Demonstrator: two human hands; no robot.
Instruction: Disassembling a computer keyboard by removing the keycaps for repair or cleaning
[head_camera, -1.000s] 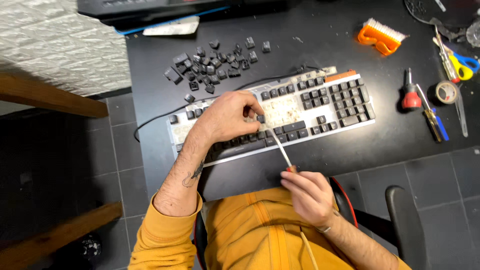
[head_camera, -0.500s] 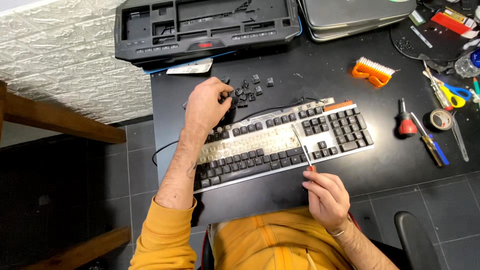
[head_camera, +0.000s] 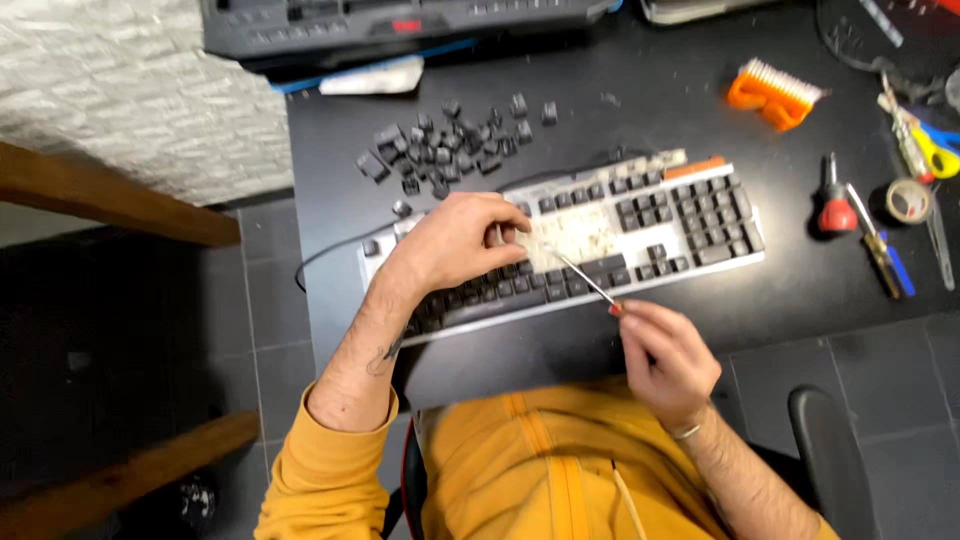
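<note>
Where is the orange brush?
In the head view, the orange brush lies on the black desk at upper right, beyond the keyboard, left of the scissors.

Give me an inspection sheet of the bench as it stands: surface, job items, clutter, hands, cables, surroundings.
Surface: black desk, dusty.
Job's things: keyboard lies across the desk, many keys off, pale dirty plate bare in the middle; loose keycaps heaped behind it.
Clutter: orange brush, red-handled screwdriver, tape roll, black case at the far edge.
Grippers: left hand rests on the keyboard, fingers at the bare patch; right hand holds a thin tool, its tip at the bare patch.
Cables: black cable runs off the keyboard's left end.
Surroundings: grey tiled floor, wooden beam, white textured wall.
</note>
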